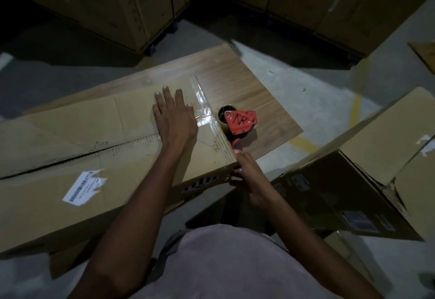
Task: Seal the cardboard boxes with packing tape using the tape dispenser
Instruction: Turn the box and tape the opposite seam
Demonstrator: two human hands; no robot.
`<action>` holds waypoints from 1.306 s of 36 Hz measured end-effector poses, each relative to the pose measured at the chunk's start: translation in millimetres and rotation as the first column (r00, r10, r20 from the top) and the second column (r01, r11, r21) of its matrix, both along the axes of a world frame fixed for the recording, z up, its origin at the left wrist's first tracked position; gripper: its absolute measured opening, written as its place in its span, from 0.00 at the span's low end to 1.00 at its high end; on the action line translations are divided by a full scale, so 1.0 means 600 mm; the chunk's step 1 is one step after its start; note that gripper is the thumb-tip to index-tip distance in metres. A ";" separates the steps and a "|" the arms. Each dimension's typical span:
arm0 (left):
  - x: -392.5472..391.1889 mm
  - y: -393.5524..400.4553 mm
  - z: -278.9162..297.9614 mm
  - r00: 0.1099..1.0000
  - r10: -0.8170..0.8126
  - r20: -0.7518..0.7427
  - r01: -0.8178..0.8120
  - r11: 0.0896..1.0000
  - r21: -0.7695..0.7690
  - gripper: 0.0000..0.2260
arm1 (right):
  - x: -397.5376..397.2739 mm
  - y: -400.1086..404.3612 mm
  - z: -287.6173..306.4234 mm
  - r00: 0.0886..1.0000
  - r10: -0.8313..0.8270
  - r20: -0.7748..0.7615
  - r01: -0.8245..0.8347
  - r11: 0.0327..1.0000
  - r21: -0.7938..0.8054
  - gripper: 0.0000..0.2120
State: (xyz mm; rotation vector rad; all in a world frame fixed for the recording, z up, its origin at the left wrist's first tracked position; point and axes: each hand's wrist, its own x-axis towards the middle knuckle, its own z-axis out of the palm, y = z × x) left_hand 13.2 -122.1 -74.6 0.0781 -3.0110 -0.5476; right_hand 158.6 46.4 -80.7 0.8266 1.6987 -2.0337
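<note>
A long flat cardboard box (70, 148) lies across a wooden board, its centre seam running left to right. My left hand (173, 117) presses flat on the box top near its right end, fingers straight. Clear packing tape (202, 103) runs along that right end, shiny and wrinkled. The red tape dispenser (240, 123) stands on the board just past the box's right edge, its roll behind it. My right hand (247, 176) grips the dispenser's handle at the box's near right corner; the handle's lower part is hidden by my fingers.
The wooden board (254, 86) sits on a grey concrete floor. An opened cardboard box (367, 181) lies at the right. Stacks of large cartons (113, 4) stand at the back. A torn white label (84, 185) is stuck on the long box.
</note>
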 end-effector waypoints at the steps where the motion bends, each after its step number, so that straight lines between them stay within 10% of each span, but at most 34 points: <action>1: 0.001 0.000 0.000 1.000 0.000 0.001 0.000 1.000 -0.001 0.25 | 0.001 -0.003 -0.003 1.000 0.016 -0.004 -0.016 1.000 0.016 0.14; 20: 0.000 0.001 0.000 1.000 0.015 -0.020 -0.016 1.000 -0.026 0.24 | -0.018 0.012 0.037 0.894 0.436 -0.104 -0.340 0.811 0.476 0.25; 28: 0.004 0.006 -0.002 1.000 0.018 -0.013 -0.019 0.998 -0.061 0.24 | -0.036 -0.014 0.066 0.646 0.688 0.330 -0.467 0.015 0.884 0.20; 31: 0.007 0.007 -0.003 1.000 0.012 0.004 -0.012 0.997 -0.082 0.25 | -0.046 -0.018 0.067 0.564 0.713 0.416 -0.464 -0.142 0.874 0.17; 38: 0.001 0.013 -0.011 1.000 0.030 0.002 -0.030 0.995 -0.097 0.25 | -0.125 -0.017 0.047 0.636 0.732 0.244 -0.459 0.105 0.882 0.20; 47: -0.013 0.012 -0.015 0.996 0.091 0.018 -0.089 0.991 -0.098 0.26 | -0.288 -0.036 0.041 0.555 0.831 0.047 -0.342 0.176 0.923 0.12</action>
